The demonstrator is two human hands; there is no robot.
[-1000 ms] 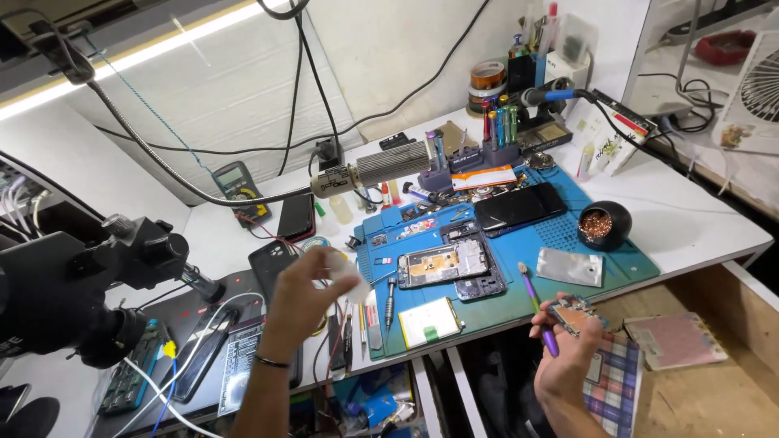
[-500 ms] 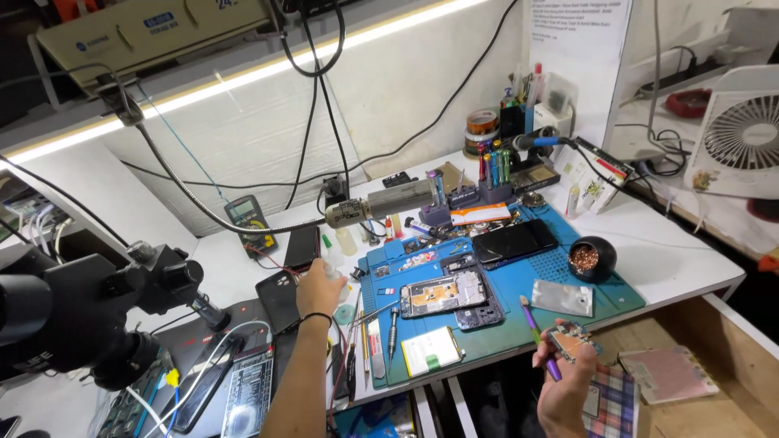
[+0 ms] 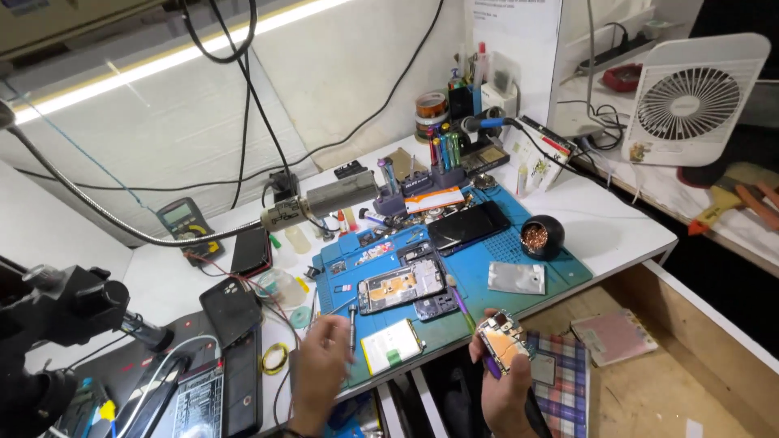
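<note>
The small circuit board (image 3: 503,341) sits in the right hand (image 3: 503,381), held over the near edge of the worktop (image 3: 617,223), with a purple-handled tool (image 3: 469,320) pinched in the same grip. The board looks light, stiff and fragile, with bare components on its face, so its edges seem the safest place to hold it. The right hand is closed around board and tool. The left hand (image 3: 320,369) hovers over the near left corner of the blue mat (image 3: 544,259), fingers loosely curled; I cannot tell whether it grips anything, though a slim metal screwdriver (image 3: 352,328) lies just beside its fingertips.

Just far of both hands an opened phone frame (image 3: 402,285) lies on the mat, a white battery (image 3: 392,346) near it and a silver plate (image 3: 516,277) to the right. A dark phone (image 3: 468,225) and a black pot of brass wool (image 3: 542,237) lie farther back. A microscope (image 3: 49,324) crowds the left, and cables trail across that side. A white fan (image 3: 690,101) stands far right.
</note>
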